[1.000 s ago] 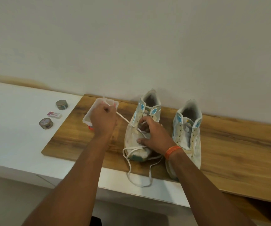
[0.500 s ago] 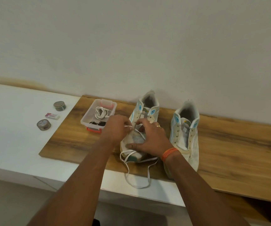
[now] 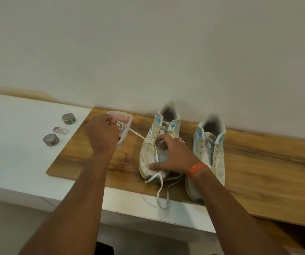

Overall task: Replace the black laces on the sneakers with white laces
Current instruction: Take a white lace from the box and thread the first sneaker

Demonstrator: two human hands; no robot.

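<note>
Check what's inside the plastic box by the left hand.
The plastic box shows a coil of white lace and something dark low down. The left hand covers most of the inside, so the rest is hidden.

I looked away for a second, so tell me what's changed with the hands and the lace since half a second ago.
The left hand moved from the left sneaker out to the left over the plastic box, pulling the white lace taut through an eyelet. It still pinches the lace. The right hand stays holding the sneaker down; the right sneaker hasn't moved.
</note>
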